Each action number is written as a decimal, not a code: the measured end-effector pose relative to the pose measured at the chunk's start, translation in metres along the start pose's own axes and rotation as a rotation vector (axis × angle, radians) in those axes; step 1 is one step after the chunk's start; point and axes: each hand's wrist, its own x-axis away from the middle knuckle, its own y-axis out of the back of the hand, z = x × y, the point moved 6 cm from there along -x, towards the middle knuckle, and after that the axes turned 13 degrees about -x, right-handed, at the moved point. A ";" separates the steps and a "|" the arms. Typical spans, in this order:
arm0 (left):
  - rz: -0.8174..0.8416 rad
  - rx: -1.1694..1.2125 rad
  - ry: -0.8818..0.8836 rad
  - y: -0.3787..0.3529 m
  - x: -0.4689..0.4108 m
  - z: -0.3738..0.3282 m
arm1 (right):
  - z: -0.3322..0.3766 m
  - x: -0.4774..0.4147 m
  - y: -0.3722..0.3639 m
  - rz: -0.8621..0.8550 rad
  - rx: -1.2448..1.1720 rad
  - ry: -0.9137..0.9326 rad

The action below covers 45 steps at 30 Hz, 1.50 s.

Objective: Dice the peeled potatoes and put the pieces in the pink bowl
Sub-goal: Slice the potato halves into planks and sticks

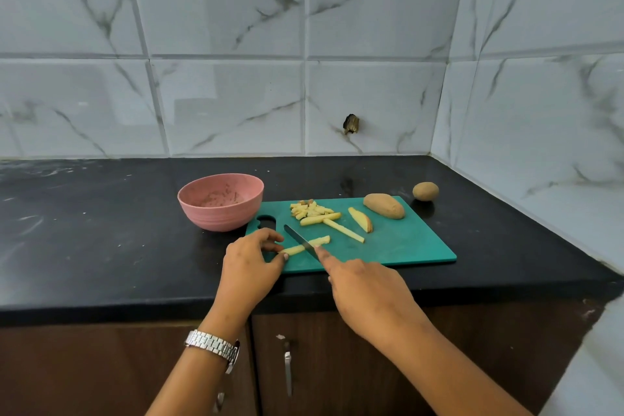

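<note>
Left hand (251, 258) is pinching the left end of a potato strip (304, 246) near the left near corner of the green cutting board (405, 246). Right hand (368, 290) is gripping the knife (299, 240), index finger lying along the blade's spine, blade crossing the strip's middle. The handle is hiding under the right hand, so only the blade is showing. Pink bowl (221, 201) is sitting on the table (101, 230) just beside the board's far left corner, by the handle hole; its rim seems to be overlapping the board edge, cannot tell if touching. Bowl contents are hard to make out, just specks at the bottom. Diced pile (309, 208) is lying at the board's far edge, with loose strips (319, 219) and a wedge (360, 219) right of it, and a larger potato piece (384, 206) at the far right corner. A small potato (425, 191) is sitting off the board, close to the right wall corner. Board's near edge is running close to the table's near edge. Open surface is showing on the board's near right and on the table left of the bowl. Both forearms are being cut off by the bottom of the view.
</note>
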 end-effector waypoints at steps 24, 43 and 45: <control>-0.019 0.062 0.060 0.003 0.005 0.007 | 0.016 -0.010 0.000 -0.034 -0.057 0.057; -0.034 0.073 0.051 -0.001 0.004 0.007 | 0.005 -0.012 0.007 -0.079 -0.116 0.020; -0.002 0.070 0.052 -0.003 -0.002 0.007 | -0.010 -0.014 0.015 -0.076 -0.183 -0.012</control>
